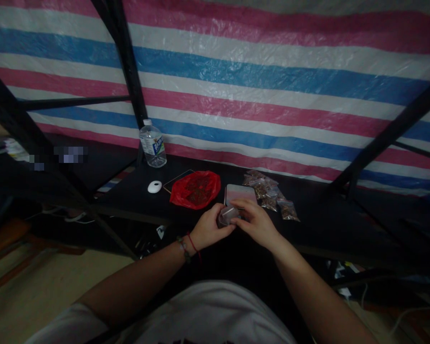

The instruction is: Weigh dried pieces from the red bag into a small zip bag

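Observation:
Near the table's front edge, a small clear plastic bag (228, 216) is between my two hands. My left hand (212, 226) is curled around its left side, thumb toward me. From the right, the thumb and fingers of my right hand (255, 220) close on its other edge. Whatever the bag may contain is too dim to make out. Just beyond my hands lies a phone or tablet with a pinkish screen (241, 193). An open red plastic bag (195, 190) holding brown bits spreads out to the left of it. To the right are several small clear bags (263, 188) filled with brown pieces.
A clear plastic bottle (153, 145) stands at the back left of the black table (326, 215). A white mouse-shaped object (155, 187) and a flat thin device (177, 179) lie near the red bag. Black metal posts (127, 62) and a striped tarp (254, 95) bound the table.

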### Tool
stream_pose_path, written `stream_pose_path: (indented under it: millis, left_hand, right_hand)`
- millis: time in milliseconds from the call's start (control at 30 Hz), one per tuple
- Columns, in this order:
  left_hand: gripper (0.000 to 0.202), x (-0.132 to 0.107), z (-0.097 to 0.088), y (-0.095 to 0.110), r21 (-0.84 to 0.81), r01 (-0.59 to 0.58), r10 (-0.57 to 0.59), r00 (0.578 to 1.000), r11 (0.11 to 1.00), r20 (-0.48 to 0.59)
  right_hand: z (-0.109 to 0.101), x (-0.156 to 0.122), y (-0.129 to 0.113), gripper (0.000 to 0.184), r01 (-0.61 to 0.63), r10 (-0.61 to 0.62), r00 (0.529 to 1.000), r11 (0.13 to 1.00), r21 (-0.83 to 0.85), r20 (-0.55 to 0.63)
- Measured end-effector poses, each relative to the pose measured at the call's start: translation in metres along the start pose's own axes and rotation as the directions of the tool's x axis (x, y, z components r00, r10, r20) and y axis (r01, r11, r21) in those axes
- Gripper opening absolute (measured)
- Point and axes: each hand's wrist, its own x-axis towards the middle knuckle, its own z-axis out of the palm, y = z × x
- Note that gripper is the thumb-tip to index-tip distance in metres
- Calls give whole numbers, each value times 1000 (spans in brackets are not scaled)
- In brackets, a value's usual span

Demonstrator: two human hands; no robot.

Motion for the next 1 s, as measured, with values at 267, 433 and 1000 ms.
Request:
stream_pose_path:
  millis: [267, 433, 1000]
  left_hand:
    - [37, 3, -5, -1, -20, 18, -19, 999, 1000, -40]
    - [31, 9, -6, -11, -239, 59, -63, 998, 969, -10]
    - [50, 21, -26, -10, -843, 489, -329, 852, 224, 407]
  right_hand:
    - [-2, 1, 2, 42, -42, 41, 999, 999, 14, 28]
    - [-8, 7, 19, 36, -86, 87, 996, 996, 25, -36]
    - [-30, 37, 108, 54, -268, 174, 950, 882, -388, -259]
